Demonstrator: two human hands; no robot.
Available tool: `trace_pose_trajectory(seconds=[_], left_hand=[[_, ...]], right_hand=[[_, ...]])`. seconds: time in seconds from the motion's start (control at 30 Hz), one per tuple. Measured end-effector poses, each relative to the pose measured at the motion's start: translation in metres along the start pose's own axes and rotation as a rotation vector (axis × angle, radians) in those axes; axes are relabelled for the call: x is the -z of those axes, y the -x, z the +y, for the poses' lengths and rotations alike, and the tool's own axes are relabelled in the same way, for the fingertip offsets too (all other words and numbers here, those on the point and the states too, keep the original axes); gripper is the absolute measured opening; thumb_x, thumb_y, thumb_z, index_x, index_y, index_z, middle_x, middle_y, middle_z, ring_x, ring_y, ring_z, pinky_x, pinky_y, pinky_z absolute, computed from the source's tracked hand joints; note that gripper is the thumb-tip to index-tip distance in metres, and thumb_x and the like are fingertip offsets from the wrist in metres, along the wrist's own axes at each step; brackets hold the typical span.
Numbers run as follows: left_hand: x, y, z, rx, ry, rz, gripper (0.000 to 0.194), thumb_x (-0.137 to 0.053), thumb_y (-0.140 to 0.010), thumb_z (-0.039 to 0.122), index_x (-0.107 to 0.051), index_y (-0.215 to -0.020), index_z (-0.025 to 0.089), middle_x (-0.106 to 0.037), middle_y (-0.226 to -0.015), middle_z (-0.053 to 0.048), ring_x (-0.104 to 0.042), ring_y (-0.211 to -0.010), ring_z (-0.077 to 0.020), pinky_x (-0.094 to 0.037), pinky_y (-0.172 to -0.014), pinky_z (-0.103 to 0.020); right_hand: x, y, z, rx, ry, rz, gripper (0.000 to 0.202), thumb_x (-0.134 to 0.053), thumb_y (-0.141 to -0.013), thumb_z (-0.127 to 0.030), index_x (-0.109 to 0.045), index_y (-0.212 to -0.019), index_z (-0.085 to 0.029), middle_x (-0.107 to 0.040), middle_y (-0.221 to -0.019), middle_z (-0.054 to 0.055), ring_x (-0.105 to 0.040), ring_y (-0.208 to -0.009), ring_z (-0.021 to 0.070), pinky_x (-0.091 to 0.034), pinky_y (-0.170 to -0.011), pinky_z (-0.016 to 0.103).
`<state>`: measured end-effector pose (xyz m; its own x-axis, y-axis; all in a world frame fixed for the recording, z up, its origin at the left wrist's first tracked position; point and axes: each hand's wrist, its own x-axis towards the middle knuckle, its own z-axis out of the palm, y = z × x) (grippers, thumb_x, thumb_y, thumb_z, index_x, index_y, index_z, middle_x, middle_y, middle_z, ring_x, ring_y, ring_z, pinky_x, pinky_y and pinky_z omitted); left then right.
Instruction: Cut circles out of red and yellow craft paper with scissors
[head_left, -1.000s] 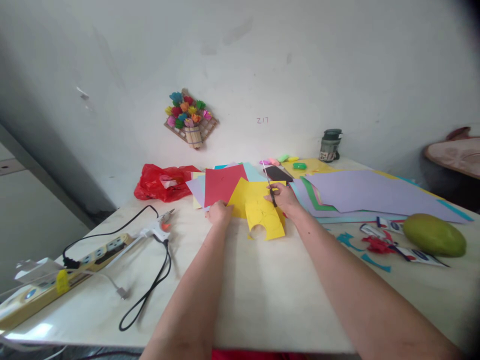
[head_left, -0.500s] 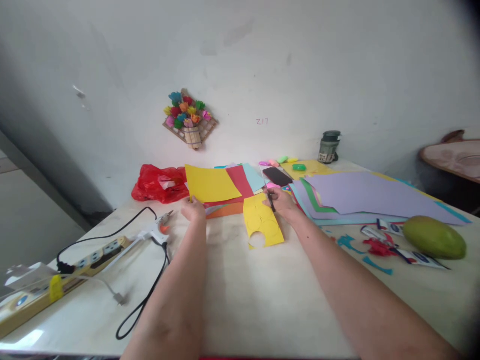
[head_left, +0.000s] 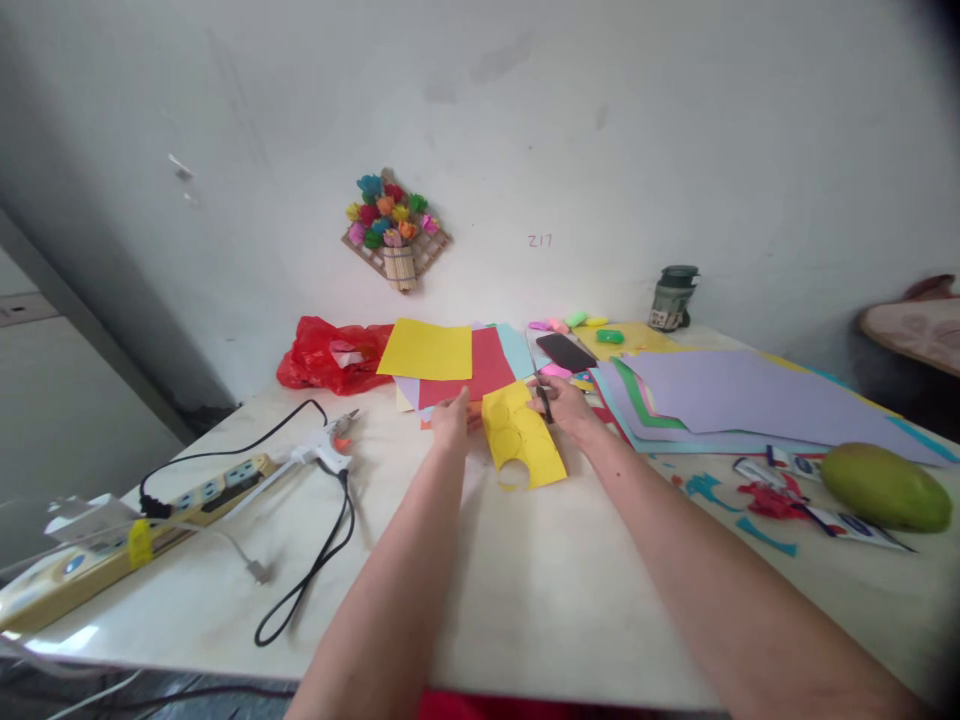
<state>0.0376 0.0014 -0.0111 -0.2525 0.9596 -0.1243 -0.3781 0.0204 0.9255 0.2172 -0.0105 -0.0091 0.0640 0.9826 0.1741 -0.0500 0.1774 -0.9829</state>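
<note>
My right hand (head_left: 566,403) grips scissors (head_left: 545,402) with a dark handle, at the upper right edge of a yellow paper piece (head_left: 534,440). That piece has circles drawn on it and a round cut-out at its lower end. Just left of it, my left hand (head_left: 450,420) reaches over the front of the paper stack, beside an orange sheet (head_left: 474,412); its fingers are apart and hold nothing I can see. Behind it a yellow sheet (head_left: 426,350) lies across a red sheet (head_left: 487,358).
At left are a white glue gun (head_left: 322,448) with a looped black cord and a power strip (head_left: 202,500). A red plastic bag (head_left: 322,358) sits behind. To the right are a phone (head_left: 566,352), lilac paper (head_left: 750,390), blue scraps (head_left: 765,538) and a green mango (head_left: 885,487).
My left hand has let go of the yellow sheet, which now lies flat on the stack, and has moved right toward the yellow piece. My right hand keeps the scissors.
</note>
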Motion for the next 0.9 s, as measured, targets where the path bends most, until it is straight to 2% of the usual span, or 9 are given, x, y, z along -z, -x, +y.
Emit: trace_pose_trajectory(seconds=[0.07,0.17,0.3,0.43,0.53,0.67,0.9], left_hand=[[-0.004,0.01,-0.006,0.078,-0.007,-0.033,0.034,-0.077,-0.064,0.04,-0.055,-0.076,0.018,-0.062,-0.071,-0.005,-0.064,-0.067,-0.02,-0.049,-0.067,-0.034],[-0.005,0.022,-0.004,0.151,0.05,-0.027,0.033,-0.078,-0.064,0.041,-0.056,-0.074,0.018,-0.063,-0.067,-0.004,-0.063,-0.062,-0.018,-0.049,-0.061,-0.03],[0.002,0.024,0.002,0.1,0.088,-0.131,0.027,-0.078,-0.066,0.033,-0.061,-0.074,0.015,-0.066,-0.072,-0.006,-0.064,-0.064,-0.016,-0.05,-0.062,-0.027],[0.009,0.018,0.0,0.119,0.047,-0.187,0.024,-0.079,-0.062,0.027,-0.061,-0.074,0.016,-0.068,-0.074,-0.009,-0.066,-0.069,-0.0201,-0.052,-0.065,-0.032],[0.013,0.015,-0.002,0.037,-0.028,-0.264,0.028,-0.079,-0.061,0.033,-0.061,-0.074,0.016,-0.068,-0.075,-0.009,-0.067,-0.073,-0.0226,-0.05,-0.063,-0.032],[0.018,0.013,-0.001,-0.069,-0.063,-0.299,0.036,-0.08,-0.058,0.041,-0.061,-0.077,0.017,-0.069,-0.076,-0.008,-0.067,-0.073,-0.0228,-0.048,-0.06,-0.03],[0.024,0.011,-0.003,-0.066,-0.026,-0.377,0.037,-0.079,-0.061,0.039,-0.065,-0.088,0.018,-0.072,-0.089,-0.01,-0.068,-0.082,-0.0254,-0.051,-0.068,-0.033]], right_hand=[[-0.003,0.001,-0.002,0.009,-0.023,-0.003,0.033,-0.073,-0.051,-0.026,-0.06,-0.08,-0.02,-0.052,-0.059,-0.006,-0.049,-0.052,0.0099,-0.035,-0.048,0.023],[-0.005,0.001,-0.001,0.01,-0.073,-0.021,0.033,-0.072,-0.051,-0.026,-0.06,-0.081,-0.02,-0.053,-0.06,-0.006,-0.05,-0.053,0.0105,-0.035,-0.048,0.023],[-0.005,0.0,0.003,-0.017,-0.1,-0.046,0.036,-0.07,-0.051,-0.023,-0.06,-0.085,-0.02,-0.054,-0.06,-0.006,-0.05,-0.052,0.01,-0.035,-0.048,0.022],[-0.009,0.002,0.004,-0.016,-0.051,-0.067,0.034,-0.07,-0.051,-0.024,-0.06,-0.084,-0.02,-0.054,-0.059,-0.006,-0.05,-0.052,0.0105,-0.035,-0.049,0.023],[-0.012,0.004,0.002,-0.015,-0.02,-0.05,0.035,-0.071,-0.051,-0.026,-0.06,-0.083,-0.019,-0.055,-0.059,-0.006,-0.051,-0.054,0.0114,-0.035,-0.049,0.023],[-0.015,0.006,-0.001,-0.04,-0.019,-0.024,0.035,-0.072,-0.051,-0.028,-0.059,-0.082,-0.02,-0.056,-0.06,-0.005,-0.051,-0.054,0.0119,-0.035,-0.048,0.023],[-0.023,0.005,-0.002,-0.024,-0.079,0.006,0.039,-0.074,-0.049,-0.027,-0.061,-0.085,-0.021,-0.055,-0.061,-0.006,-0.052,-0.055,0.011,-0.038,-0.051,0.023]])
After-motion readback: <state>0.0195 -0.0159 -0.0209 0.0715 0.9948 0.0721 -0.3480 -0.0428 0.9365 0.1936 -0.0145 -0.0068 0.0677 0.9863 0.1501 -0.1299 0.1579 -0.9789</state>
